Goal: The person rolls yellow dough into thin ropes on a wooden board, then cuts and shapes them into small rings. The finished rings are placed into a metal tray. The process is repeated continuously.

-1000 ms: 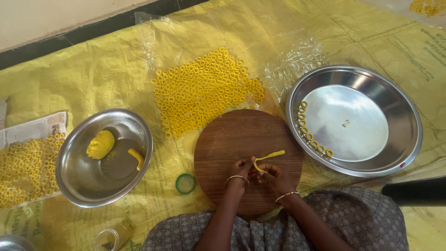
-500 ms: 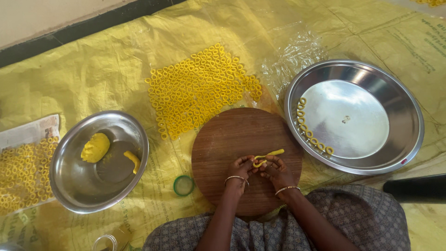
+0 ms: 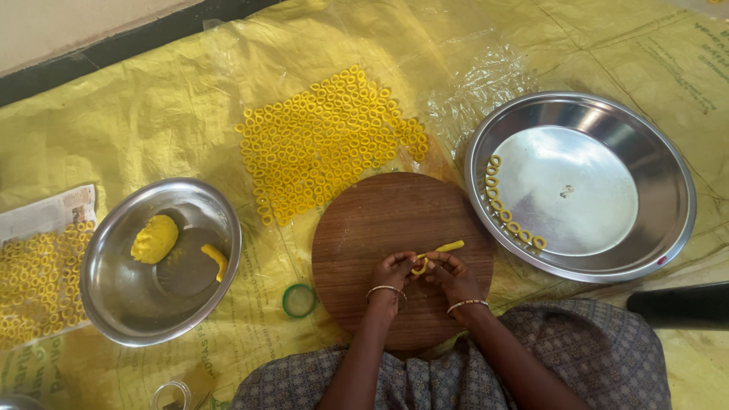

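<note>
The dough strip (image 3: 437, 251), a thin yellow rope, lies on the round wooden board (image 3: 380, 220), toward the board's near edge, with one end curled into a small loop between the fingers and the other end trailing free toward the big tray. It looks soft and pliable, light as a thread of paste, likely to stretch or tear if pulled and to flatten if pinched hard; a gentle hold close to the curl, with fingertips only, seems the safe way to grip it.

The left hand (image 3: 391, 272) pinches the looped end from the board's left side, fingers bunched on the dough. The right hand (image 3: 449, 275) meets it from the other side, fingertips closed on the same loop, so both hands grasp the strip together above the board.

Beyond the board's far edge, a dense patch of finished yellow rings (image 3: 326, 144) lies on the yellow plastic sheet (image 3: 152, 114). To the board's right stands a wide steel tray (image 3: 653, 159) with a short curved row of rings (image 3: 510, 216) along its near-left rim. To the board's left sits a steel bowl (image 3: 114, 296) holding a lump of yellow dough (image 3: 155, 238) and a short rolled piece (image 3: 216, 260). Between bowl and board lies a small green ring-shaped cap (image 3: 299, 301). Further left of the bowl, more rings (image 3: 34, 285) rest on newspaper (image 3: 45, 216).
</note>
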